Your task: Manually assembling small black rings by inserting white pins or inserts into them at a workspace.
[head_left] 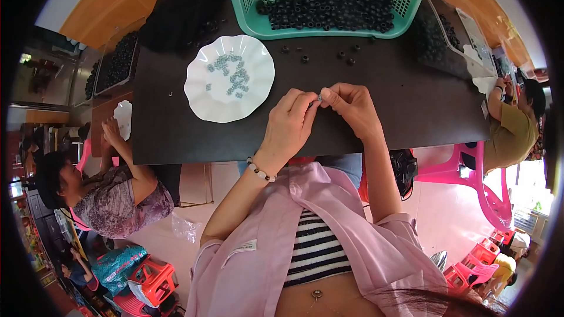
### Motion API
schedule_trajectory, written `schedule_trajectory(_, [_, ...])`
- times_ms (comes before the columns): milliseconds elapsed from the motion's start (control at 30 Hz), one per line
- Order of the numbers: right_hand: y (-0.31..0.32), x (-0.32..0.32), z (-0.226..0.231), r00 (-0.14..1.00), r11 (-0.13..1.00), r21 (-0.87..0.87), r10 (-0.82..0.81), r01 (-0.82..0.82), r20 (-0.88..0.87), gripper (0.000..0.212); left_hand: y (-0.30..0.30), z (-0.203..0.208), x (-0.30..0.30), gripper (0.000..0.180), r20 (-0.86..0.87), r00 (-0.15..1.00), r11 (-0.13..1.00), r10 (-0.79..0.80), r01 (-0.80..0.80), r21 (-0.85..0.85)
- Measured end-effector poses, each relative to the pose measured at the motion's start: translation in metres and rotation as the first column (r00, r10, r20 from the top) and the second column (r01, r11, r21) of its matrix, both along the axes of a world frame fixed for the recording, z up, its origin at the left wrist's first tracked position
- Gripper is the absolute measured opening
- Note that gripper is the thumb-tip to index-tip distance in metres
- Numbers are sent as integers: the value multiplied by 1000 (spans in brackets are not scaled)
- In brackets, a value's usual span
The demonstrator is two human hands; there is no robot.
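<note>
My left hand (288,126) and my right hand (351,108) meet fingertip to fingertip above the dark table (411,100). Together they pinch one tiny grey part (320,97) between thumbs and forefingers. A beaded bracelet (260,171) circles my left wrist. Just left of my hands sits a white scalloped plate (202,94) with several small grey ring parts (232,76) on it. Beyond my hands stands a teal mesh basket (247,0) heaped with black ring parts (329,6).
Several loose black rings (320,54) lie on the table before the basket. A seated person (111,194) works at the left with another white plate (123,117); a second person (514,126) sits at the right. Trays of black parts (117,61) line both sides. Pink stools (482,182) stand below.
</note>
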State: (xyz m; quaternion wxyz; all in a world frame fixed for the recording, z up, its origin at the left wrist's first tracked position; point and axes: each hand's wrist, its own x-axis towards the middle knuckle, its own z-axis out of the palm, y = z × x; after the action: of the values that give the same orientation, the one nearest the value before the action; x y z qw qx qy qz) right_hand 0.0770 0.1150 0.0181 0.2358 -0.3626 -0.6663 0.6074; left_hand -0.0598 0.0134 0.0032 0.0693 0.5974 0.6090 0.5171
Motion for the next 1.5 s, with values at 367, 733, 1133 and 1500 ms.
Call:
schedule_trajectory(367, [-1, 6, 5, 998, 993, -110, 26, -31, -55, 16, 1, -4, -3, 17, -107, 994, 1000, -4, 5, 9])
schedule_trajectory(733, [-6, 2, -5, 994, 999, -20, 25, -28, -102, 13, 2, -1, -7, 16, -24, 998, 993, -66, 64, -96])
schedule_trajectory(1133, [1, 12, -6, 994, 944, 331, 38, -2, -102, 12, 9, 9, 1, 10, -2, 998, 968, -56, 54, -245])
schedule_trajectory(1500, [-5, 22, -7, 957, 991, 114, -39, 75, -286, 11, 16, -6, 9, 14, 224, 968, 966, -117, 163, -201])
